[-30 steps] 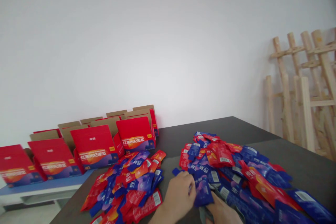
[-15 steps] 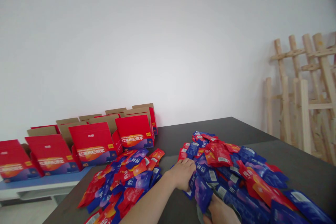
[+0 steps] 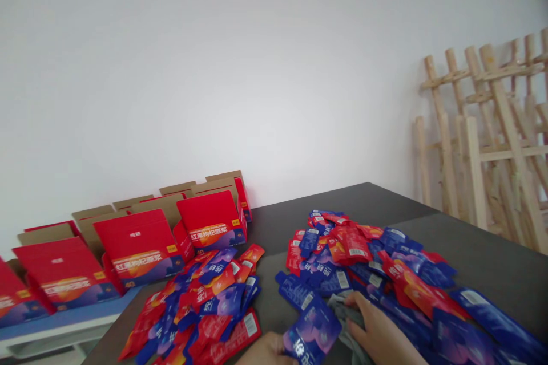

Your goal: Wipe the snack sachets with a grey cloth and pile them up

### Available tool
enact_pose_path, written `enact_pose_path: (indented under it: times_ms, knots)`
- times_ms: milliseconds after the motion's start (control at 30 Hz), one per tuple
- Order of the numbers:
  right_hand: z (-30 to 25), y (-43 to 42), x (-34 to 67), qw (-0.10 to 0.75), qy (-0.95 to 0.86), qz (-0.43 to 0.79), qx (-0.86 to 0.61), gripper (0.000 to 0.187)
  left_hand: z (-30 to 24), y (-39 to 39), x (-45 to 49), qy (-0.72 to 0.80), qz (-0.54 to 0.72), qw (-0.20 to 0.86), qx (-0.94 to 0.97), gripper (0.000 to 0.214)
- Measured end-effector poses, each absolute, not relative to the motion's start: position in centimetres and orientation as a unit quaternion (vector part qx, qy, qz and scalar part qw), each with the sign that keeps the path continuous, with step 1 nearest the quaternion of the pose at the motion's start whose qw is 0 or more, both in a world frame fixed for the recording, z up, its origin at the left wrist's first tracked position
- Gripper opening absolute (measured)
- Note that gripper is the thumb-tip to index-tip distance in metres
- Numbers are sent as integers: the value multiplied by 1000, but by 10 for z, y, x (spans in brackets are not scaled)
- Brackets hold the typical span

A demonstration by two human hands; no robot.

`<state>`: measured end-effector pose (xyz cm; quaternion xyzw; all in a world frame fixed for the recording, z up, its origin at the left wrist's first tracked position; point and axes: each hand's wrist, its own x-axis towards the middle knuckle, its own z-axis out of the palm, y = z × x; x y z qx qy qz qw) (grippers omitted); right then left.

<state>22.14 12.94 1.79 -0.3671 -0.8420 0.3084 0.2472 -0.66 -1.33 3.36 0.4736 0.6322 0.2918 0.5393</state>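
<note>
My left hand [image 3: 269,350], low at the bottom edge, pinches one end of a blue pouch [image 3: 314,331] with its printed side facing up. My right hand [image 3: 377,325] is closed around a crumpled grey cloth [image 3: 349,322], just right of that pouch. Another blue pouch [image 3: 299,293] lies flat on the dark table beyond the held one. To the right is a heap of red and blue pouches [image 3: 355,245]; a second heap of the same pouches [image 3: 218,296] lies to the left.
Several open red boxes [image 3: 137,245] with raised cardboard flaps stand in rows at the left, some on a blue-topped bench [image 3: 124,299]. The black table [image 3: 274,251] extends towards a white wall. Wooden easel-like frames [image 3: 475,137] lean at the right.
My left hand has drawn back from the right heap towards me and now holds the blue pouch that was by my right hand. The grey cloth shows more. The view has shifted slightly right.
</note>
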Motion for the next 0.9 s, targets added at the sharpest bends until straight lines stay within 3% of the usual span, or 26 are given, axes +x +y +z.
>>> enact_pose_path:
  times_ms: [167, 267, 433, 567, 633, 733, 900]
  knots:
    - [35, 109, 219, 299, -882, 219, -293, 24, 28, -12, 0, 585, 338, 598, 431, 17]
    - [41, 104, 215, 342, -894, 141, -252, 30, 32, -11, 3, 615, 360, 578, 397, 22]
    - [54, 111, 219, 396, -870, 87, -281, 24, 42, -15, 5, 670, 328, 544, 383, 14]
    - [45, 91, 198, 334, -920, 113, -172, 26, 51, -16, 14, 652, 320, 526, 443, 6]
    - [26, 78, 182, 329, -939, 48, -84, 37, 53, -16, 16, 650, 323, 512, 459, 7]
    - [-2, 72, 169, 347, -931, -62, -91, 44, 53, -17, 14, 659, 322, 504, 456, 7]
    - [-4, 86, 184, 265, -952, -47, -147, 58, 43, -17, 6, 653, 301, 531, 449, 23]
